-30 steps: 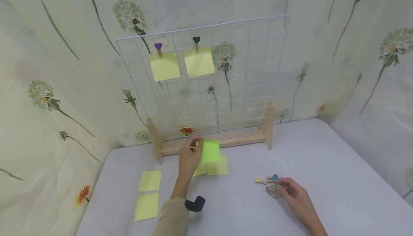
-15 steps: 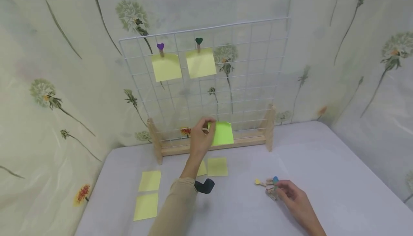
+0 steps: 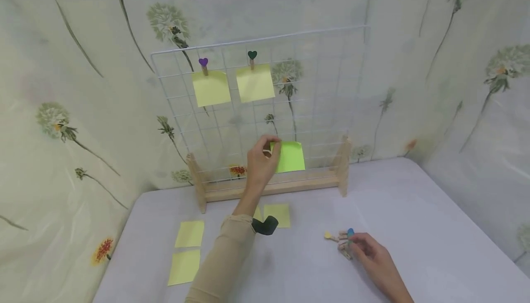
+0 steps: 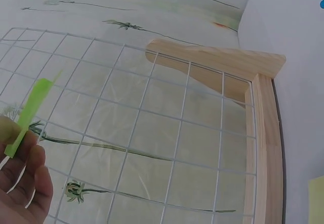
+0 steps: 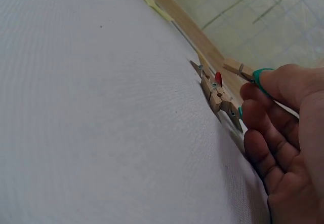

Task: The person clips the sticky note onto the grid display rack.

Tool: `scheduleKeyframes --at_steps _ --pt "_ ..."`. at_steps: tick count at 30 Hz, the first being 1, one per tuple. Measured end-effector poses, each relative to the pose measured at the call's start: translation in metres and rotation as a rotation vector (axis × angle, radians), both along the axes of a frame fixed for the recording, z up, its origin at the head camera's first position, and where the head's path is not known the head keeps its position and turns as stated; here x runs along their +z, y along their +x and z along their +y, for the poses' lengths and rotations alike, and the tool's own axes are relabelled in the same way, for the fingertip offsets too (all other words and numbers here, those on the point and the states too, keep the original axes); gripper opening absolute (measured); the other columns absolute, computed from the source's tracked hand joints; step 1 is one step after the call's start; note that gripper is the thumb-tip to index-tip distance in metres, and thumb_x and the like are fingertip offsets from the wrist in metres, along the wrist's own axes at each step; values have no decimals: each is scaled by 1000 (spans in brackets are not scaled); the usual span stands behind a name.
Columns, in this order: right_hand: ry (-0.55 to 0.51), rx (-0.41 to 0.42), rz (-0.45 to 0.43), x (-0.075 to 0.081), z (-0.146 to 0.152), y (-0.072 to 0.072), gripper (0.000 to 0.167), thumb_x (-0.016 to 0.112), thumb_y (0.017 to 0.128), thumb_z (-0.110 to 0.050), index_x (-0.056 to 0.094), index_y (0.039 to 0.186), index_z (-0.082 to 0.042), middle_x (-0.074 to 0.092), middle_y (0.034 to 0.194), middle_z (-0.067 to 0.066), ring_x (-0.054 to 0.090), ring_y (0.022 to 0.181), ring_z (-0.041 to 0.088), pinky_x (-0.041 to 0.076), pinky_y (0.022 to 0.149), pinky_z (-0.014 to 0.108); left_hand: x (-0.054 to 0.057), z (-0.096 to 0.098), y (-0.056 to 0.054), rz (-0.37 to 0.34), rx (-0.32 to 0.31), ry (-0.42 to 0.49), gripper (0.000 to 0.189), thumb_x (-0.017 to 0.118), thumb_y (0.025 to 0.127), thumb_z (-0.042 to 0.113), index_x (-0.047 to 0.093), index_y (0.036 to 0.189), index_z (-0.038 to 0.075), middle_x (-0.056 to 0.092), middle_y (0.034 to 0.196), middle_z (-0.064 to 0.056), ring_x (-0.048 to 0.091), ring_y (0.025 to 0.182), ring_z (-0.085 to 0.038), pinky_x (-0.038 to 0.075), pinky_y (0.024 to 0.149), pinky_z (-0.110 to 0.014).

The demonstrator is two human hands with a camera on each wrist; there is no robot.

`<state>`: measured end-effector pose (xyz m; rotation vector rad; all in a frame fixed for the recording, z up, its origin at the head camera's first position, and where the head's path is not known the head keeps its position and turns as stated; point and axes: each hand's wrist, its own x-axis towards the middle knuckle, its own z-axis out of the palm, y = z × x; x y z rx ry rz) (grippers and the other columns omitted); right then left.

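My left hand [image 3: 261,167] pinches a bright green sticky note [image 3: 291,157] by its left edge, in front of the lower part of a white wire grid [image 3: 223,44]. The left wrist view shows this note [image 4: 31,107] nearly edge-on between thumb and fingers. Low over the table at the right, my right hand [image 3: 378,259] pinches a small wooden clothespin [image 5: 239,69] with a teal end between thumb and index finger. Beside its fingertips several more clothespins [image 5: 215,95] lie on the white cloth, one with a yellow end [image 3: 328,235].
Two pale yellow notes [image 3: 211,90] hang high on the grid from heart-topped clothespins [image 3: 252,55]. The grid stands in a wooden base [image 3: 306,184]. More yellow notes lie on the table, near the base [image 3: 278,215] and at the left [image 3: 189,234]; the left forearm partly covers one.
My left hand has carried the green note up and to the right, from over the notes near the base to the grid's lower part. The right hand has stayed by the clothespins.
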<state>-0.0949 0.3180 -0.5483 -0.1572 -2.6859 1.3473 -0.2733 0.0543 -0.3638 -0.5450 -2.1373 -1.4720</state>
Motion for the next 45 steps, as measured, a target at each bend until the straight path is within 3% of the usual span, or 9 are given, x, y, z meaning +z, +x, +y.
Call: scheduleKeyframes --at_steps 7,14,19,30,38,45 --pt "33 -43 144 8 -1 -8 27 53 96 -34 57 117 -18 64 111 -4 58 86 -6 49 75 16 15 5 -7 27 -14 -27 11 58 91 10 64 101 10 69 91 -4 61 74 -12 50 64 -19" --pt "14 -69 387 29 -5 -30 21 58 93 -16 59 113 -12 65 104 -1 56 87 -7 46 74 10 32 8 -10 47 0 -41 11 58 91 9 64 100 8 70 93 -5 62 76 -14 49 64 -18" --pt "-5 -46 541 58 -6 -47 22 61 90 -5 59 112 -6 64 102 3 55 86 -6 45 71 6 44 12 -14 71 -7 -49 11 57 91 10 64 100 9 70 93 -5 62 76 -14 48 62 -17" --pt "109 16 709 131 -16 -81 23 63 87 -1 61 110 -5 67 97 6 52 88 -8 40 72 7 62 22 -17 87 -12 -27 12 58 91 13 65 101 9 70 93 -4 59 78 -12 47 60 -18" --pt "103 25 753 166 -26 -93 21 62 89 -4 62 110 -5 67 98 7 53 89 -5 40 74 9 69 32 -19 89 -18 -15 12 58 91 13 65 100 10 70 93 -3 61 78 -12 46 56 -18" --pt "60 56 862 195 -29 -105 22 62 89 -3 62 111 -5 68 102 8 54 90 -7 43 73 12 78 38 -20 134 -17 -54 11 57 91 12 65 99 9 70 93 -5 63 78 -16 45 56 -16"
